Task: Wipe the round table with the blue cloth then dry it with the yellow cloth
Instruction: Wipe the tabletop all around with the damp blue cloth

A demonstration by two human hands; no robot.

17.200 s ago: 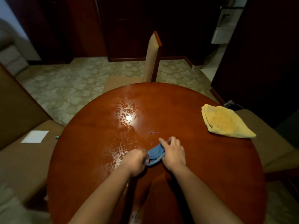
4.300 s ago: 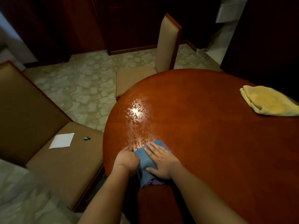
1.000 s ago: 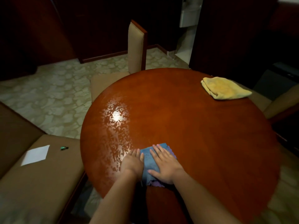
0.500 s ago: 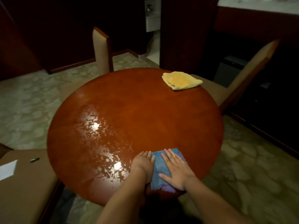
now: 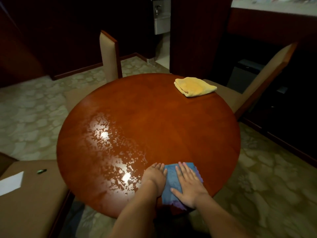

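Both hands lie flat with fingers straight, the left hand (image 5: 155,176) and the right hand (image 5: 187,183) pressing the blue cloth (image 5: 172,182) on the worktop (image 5: 154,121); the wiping step looks underway. Wet streaks lie left of the hands, so the dry area ahead likely needs passes next. The yellow cloth (image 5: 194,86) waits far ahead-right. The cloth's near edge is dim.
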